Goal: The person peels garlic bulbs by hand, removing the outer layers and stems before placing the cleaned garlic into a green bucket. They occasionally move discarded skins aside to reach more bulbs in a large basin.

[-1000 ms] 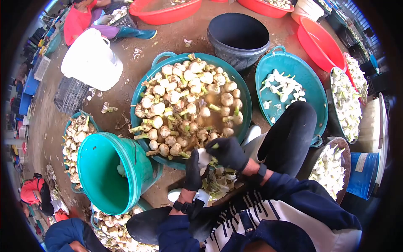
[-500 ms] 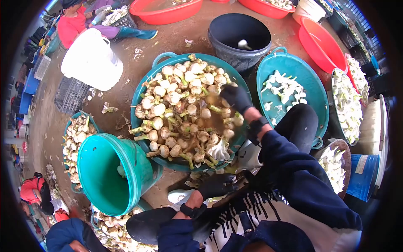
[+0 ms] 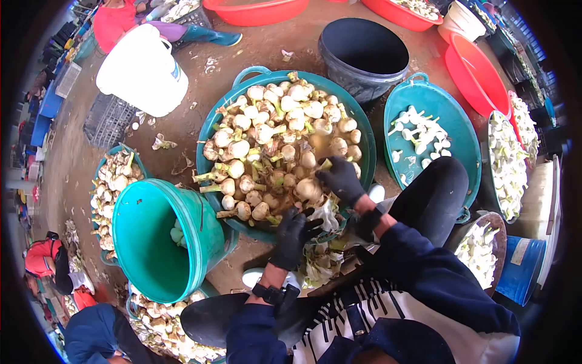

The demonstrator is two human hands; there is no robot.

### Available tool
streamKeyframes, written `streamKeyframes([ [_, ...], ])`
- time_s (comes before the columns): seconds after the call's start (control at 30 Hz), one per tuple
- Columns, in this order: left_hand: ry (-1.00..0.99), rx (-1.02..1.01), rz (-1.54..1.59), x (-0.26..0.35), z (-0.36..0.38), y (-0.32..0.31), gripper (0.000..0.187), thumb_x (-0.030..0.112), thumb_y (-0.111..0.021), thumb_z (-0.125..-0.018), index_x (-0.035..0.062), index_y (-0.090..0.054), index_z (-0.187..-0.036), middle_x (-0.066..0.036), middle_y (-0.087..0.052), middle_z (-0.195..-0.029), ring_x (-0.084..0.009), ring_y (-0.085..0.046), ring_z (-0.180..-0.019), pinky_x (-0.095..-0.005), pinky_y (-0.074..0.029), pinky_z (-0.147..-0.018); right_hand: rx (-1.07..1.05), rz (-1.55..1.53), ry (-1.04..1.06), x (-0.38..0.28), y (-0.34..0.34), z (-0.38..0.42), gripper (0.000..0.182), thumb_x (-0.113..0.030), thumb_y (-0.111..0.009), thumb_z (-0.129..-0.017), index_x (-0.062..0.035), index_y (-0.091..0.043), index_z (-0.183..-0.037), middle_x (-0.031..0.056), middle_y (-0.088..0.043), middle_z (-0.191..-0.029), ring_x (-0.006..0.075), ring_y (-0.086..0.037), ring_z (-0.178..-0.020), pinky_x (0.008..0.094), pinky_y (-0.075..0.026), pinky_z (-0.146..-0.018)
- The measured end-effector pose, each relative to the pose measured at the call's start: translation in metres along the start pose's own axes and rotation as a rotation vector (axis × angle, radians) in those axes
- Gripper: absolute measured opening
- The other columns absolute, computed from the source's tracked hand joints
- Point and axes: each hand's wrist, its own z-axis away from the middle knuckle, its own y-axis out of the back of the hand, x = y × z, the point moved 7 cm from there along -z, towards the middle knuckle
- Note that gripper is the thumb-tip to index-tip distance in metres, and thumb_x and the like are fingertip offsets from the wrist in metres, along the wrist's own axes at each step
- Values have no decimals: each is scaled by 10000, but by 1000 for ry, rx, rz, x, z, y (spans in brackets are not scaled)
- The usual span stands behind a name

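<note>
Garlic bulbs with short green stems fill a large teal tub (image 3: 210,130), partly in brown water. My right hand (image 3: 342,181), in a dark glove, is closed on a garlic bulb (image 3: 309,190) over the near right part of the tub. My left hand (image 3: 294,238), also gloved, is at the tub's near rim just below that bulb, fingers spread and holding nothing I can see. Pale loose garlic skins (image 3: 328,215) hang at the rim between my hands.
A black bucket (image 3: 364,54) stands behind the tub. To the right, another teal tub (image 3: 424,94) holds trimmed white bulbs. A green bucket (image 3: 154,236) lies tilted at left, near a white bucket (image 3: 142,70). Other people sit at the left edge.
My right hand has come nearer from the tub's right side and now grips a bulb. My left hand has risen from my lap to the rim. The bulb seen inside the black bucket is out of sight.
</note>
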Motion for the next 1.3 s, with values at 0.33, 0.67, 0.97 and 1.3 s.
streamKeyframes([
  [0.33, -215, 61, 72, 39, 16, -1, 377, 68, -559, -910, 58, -403, -1253, -141, -519, -1190, -300, -568, -1089, -445, -543, -883, -86, -96, 33, -34, -27, 57, 406, -187, -665, -841, 19, -579, -1179, 131, -646, -982, 182, -644, -814, 309, -530, -721],
  [0.67, -467, 346, -268, 46, 12, 23, 427, -45, -668, -799, 31, -447, -1157, -95, -535, -1104, -196, -559, -1011, -311, -526, -838, 78, 214, 373, -92, -24, 87, 192, -156, -725, -726, -67, -684, -890, 122, -657, -878, 322, -641, -784, 375, -510, -677],
  [0.97, -544, 370, -402, 49, 18, 6, 451, -75, -704, -756, 27, -449, -1114, -93, -524, -1075, -166, -555, -980, -291, -509, -837, 132, 380, 434, -94, -26, 92, 79, -108, -680, -704, -83, -665, -777, 110, -619, -771, 314, -600, -725, 413, -481, -609],
  [1.3, -501, 292, -535, 56, 19, -1, 487, -75, -728, -724, 24, -453, -1113, -85, -540, -1053, -172, -573, -966, -301, -518, -831, 133, 386, 405, -84, -25, 87, 67, -106, -645, -691, -61, -598, -704, 121, -594, -704, 339, -591, -690, 424, -473, -591],
])
